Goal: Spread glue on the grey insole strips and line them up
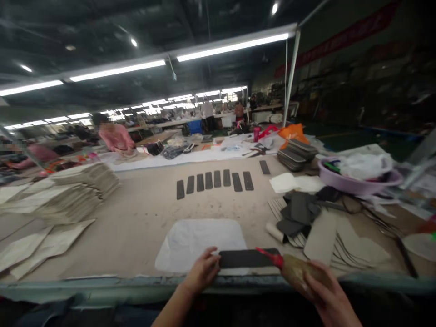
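Note:
Near the table's front edge lies a dark, flat strip with rounded corners (pixel 243 258), partly over a white sheet (pixel 200 238). My left hand (pixel 204 269) pinches the strip's left end between thumb and fingers. In my right hand (pixel 325 286) is a brownish squeeze bottle (pixel 303 274) with a red nozzle, fingers wrapped round it. The nozzle tip points left over the strip's right part; whether it touches the surface I cannot tell. Farther back, several small dark rectangular pieces (pixel 208 179) lie in a curved row.
Stacked pale sheets (pixel 78 190) stand at left. On the right are dark and beige cut pieces (pixel 299 213), a purple basin (pixel 357 181) holding white plastic, and a stack of dark pieces (pixel 294 154). A person in pink (pixel 116 136) works across the table.

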Tool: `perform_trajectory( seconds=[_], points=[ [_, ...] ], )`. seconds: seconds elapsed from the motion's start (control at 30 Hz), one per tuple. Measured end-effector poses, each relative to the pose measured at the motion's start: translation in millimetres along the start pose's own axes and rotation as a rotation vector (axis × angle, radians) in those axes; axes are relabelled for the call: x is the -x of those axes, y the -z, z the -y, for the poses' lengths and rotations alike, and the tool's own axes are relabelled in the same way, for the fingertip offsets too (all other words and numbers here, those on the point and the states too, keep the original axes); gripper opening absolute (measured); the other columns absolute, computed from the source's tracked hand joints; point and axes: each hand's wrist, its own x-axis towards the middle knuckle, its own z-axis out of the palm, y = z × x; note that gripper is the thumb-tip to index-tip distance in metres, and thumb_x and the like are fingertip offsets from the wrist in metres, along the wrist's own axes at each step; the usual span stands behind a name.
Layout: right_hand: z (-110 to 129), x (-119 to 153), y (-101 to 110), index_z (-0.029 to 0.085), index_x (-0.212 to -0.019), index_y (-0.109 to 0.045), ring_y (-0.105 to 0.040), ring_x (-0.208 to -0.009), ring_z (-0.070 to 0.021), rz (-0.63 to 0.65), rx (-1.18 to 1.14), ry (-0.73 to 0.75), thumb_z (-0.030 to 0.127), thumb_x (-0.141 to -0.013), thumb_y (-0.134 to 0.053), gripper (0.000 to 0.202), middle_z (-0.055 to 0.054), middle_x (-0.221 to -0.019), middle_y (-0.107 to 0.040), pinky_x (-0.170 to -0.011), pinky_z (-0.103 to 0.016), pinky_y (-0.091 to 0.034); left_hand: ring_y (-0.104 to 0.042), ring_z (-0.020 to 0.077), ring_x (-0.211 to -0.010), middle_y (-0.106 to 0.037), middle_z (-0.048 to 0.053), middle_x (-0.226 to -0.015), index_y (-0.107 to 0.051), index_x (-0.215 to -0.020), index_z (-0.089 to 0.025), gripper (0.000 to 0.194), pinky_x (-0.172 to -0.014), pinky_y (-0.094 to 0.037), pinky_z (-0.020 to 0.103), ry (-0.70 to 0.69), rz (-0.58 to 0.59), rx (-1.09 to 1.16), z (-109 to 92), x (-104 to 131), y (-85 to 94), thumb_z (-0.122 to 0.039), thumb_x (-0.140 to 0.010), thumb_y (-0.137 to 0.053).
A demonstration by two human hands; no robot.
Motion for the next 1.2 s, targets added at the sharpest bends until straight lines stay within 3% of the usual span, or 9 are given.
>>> perform_trajectory(
  seconds=[0.07, 0.13, 0.33, 0.43, 0.57, 0.73, 1.0, 1.2],
  points=[
    [-11, 7, 0, 0.025, -0.108, -0.055, -0.063, -0.094, -0.0244, 0.047, 0.063, -0.051, 0.042, -0.066, -0.076, 0.05, -0.007, -0.106, -0.063, -0.075, -0.032, -0.054, -0.061, 0.0156, -0.096, -0.054, 0.011, -0.124, -0.064, -0.106, -0.02, 0.023, -0.086, -0.052, 0.03, -0.096, -0.042, -0.057, 4, 2, -2.5, -0.021, -0.088, -0.051],
    [-18, 11, -11, 0.026, -0.107, -0.053, -0.061, -0.098, -0.0222, 0.097, 0.165, -0.01, 0.04, -0.069, -0.074, 0.046, -0.005, -0.109, -0.061, -0.081, -0.029, -0.053, -0.06, 0.0157, -0.096, -0.061, 0.008, -0.11, -0.067, -0.101, -0.021, 0.02, -0.085, -0.052, 0.029, -0.165, -0.053, -0.13, 3, 1, -1.3, -0.022, -0.09, -0.05],
    [-28, 15, -53, 0.027, -0.108, -0.05, -0.056, -0.099, -0.0193, 0.256, 0.527, 0.484, 0.028, -0.079, -0.066, 0.033, -0.004, -0.105, -0.053, -0.086, -0.031, -0.05, -0.057, 0.0157, -0.091, -0.064, 0.007, -0.102, -0.067, -0.103, -0.021, 0.021, -0.082, -0.051, 0.03, -0.238, -0.013, -0.248, -7, -1, 1.2, -0.021, -0.091, -0.05],
    [-33, 18, -65, 0.025, -0.111, -0.048, -0.052, -0.1, -0.0193, 0.38, 0.638, 0.608, 0.019, -0.082, -0.06, 0.032, -0.006, -0.107, -0.048, -0.087, -0.033, -0.049, -0.056, 0.0158, -0.089, -0.064, 0.007, -0.1, -0.066, -0.103, -0.02, 0.02, -0.079, -0.051, 0.029, -0.252, -0.027, -0.27, -5, -1, -0.9, -0.019, -0.09, -0.05],
    [-37, 18, -76, 0.023, -0.116, -0.046, -0.048, -0.1, -0.0186, 0.569, 0.642, 0.654, 0.01, -0.085, -0.051, 0.034, -0.009, -0.108, -0.044, -0.087, -0.034, -0.048, -0.056, 0.0161, -0.084, -0.065, 0.007, -0.098, -0.064, -0.105, -0.019, 0.02, -0.075, -0.051, 0.029, -0.319, -0.049, -0.276, -3, -1, -2.4, -0.017, -0.089, -0.053],
    [-43, 15, -90, 0.021, -0.117, -0.046, -0.044, -0.099, -0.0192, 0.671, 0.657, 0.712, -0.001, -0.08, -0.048, 0.042, -0.009, -0.109, -0.04, -0.086, -0.035, -0.047, -0.056, 0.0166, -0.084, -0.066, 0.007, -0.098, -0.063, -0.106, -0.018, 0.021, -0.075, -0.051, 0.03, -0.332, -0.063, -0.281, -4, -1, -1.9, -0.015, -0.088, -0.053],
    [-42, 12, -101, 0.02, -0.113, -0.049, -0.041, -0.088, -0.0192, 0.718, 0.724, 0.766, -0.005, -0.075, -0.046, 0.046, -0.007, -0.099, -0.043, -0.077, -0.036, -0.047, -0.055, 0.0168, -0.084, -0.065, 0.007, -0.097, -0.061, -0.107, -0.018, 0.022, -0.075, -0.05, 0.031, -0.334, -0.035, -0.248, -7, -2, -0.8, -0.012, -0.088, -0.052],
    [-36, 6, -86, 0.02, -0.11, -0.05, -0.042, -0.089, -0.0196, 0.657, 0.775, 0.739, -0.004, -0.075, -0.046, 0.044, -0.007, -0.099, -0.043, -0.078, -0.038, -0.048, -0.055, 0.0166, -0.086, -0.063, 0.008, -0.099, -0.061, -0.108, -0.019, 0.024, -0.076, -0.051, 0.031, -0.308, -0.009, -0.231, -4, -1, 0.2, -0.011, -0.088, -0.051]
  ],
)
